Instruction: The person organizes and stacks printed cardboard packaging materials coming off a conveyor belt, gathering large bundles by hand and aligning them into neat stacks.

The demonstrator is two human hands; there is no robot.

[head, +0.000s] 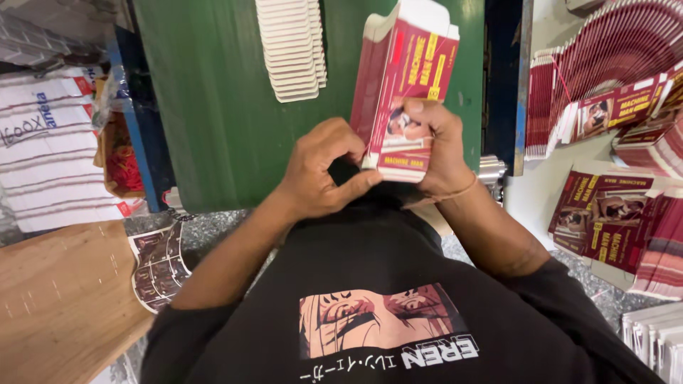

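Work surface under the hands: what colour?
Dark green work surface, plain; the head view shows it best.

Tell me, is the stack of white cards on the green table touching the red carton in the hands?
No, the stack of white cards lies apart from the red carton, with bare green table between them.

A green table (213,107) carries a fanned stack of white cards (292,46).

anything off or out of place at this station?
One thing: a curled printed sheet lies on the speckled floor beside the wooden board, away from the stacks. Otherwise, both hands, left and right, hold a red carton over the green table.
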